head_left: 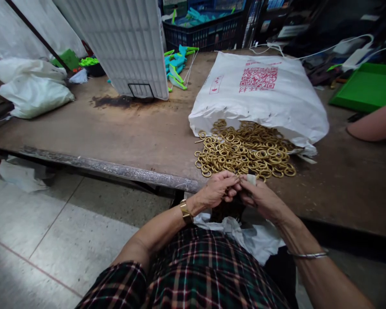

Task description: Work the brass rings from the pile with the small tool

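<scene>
A: ok, head view, which way do the gold-coloured rings [241, 152] point?

B: Every which way tbh. They're round, so no real long axis. Some lie flat, others lean on each other. The pile spreads from the open mouth of the white bag [257, 90] toward the person, up close to the front edge of the brown table [131, 133].

A: And the fingers?

B: Left hand [218, 189] has thumb and index closed in a pinch, other fingers curled under. Right hand [262, 197] is pinched shut too, its tips right up against the left's. Anything between them is too small to make out, so can't say what they're gripping. There's a pale scrap [251, 180] at the right index finger. Both hands are just in front of the pile, over the table edge.

A: How do the rings look?

B: Dull brassy, plain and thin, loads of them heaped up. The bag has red print on top, and some rings sit inside its mouth.
</scene>
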{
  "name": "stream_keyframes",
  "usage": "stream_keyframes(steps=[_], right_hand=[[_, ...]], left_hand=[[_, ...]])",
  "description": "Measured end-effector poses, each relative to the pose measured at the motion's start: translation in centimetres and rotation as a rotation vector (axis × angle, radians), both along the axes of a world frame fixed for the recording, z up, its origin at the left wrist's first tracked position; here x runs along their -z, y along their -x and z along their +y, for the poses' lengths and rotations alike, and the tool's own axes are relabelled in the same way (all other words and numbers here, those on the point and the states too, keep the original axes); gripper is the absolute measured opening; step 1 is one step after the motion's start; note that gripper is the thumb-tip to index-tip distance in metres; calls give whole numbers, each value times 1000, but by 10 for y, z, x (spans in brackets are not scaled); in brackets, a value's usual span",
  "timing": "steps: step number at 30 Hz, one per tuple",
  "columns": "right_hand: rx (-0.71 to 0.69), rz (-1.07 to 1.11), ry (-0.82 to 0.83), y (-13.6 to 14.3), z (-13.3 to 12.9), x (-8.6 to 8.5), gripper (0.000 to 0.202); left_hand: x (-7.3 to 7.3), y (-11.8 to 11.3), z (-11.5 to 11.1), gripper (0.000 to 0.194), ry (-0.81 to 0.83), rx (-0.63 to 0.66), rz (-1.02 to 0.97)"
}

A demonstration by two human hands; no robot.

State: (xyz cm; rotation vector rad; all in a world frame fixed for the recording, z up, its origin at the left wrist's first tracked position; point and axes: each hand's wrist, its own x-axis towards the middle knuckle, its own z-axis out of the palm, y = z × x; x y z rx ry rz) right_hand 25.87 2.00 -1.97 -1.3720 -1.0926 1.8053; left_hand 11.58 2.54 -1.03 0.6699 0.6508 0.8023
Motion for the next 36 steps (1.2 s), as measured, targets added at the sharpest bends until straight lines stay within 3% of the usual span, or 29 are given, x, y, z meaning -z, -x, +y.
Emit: stream_keyframes(steps=[7, 12, 16, 25, 36], right_hand=[[212, 16, 5, 6, 0, -6, 30], [298, -62, -55, 9, -2, 3, 29], [350, -222, -203, 7, -3, 11, 26], [359, -489, -547, 4, -1, 5, 19], [222, -450, -577, 3, -9, 6, 27]], left_hand=[[1, -3, 0, 37, 90, -13, 18], [3, -4, -2, 35, 97, -75, 113], [4, -4, -3, 30, 80, -96, 160], [1, -5, -5, 29, 90, -72, 163], [-1, -7, -7, 31, -5, -147, 245]])
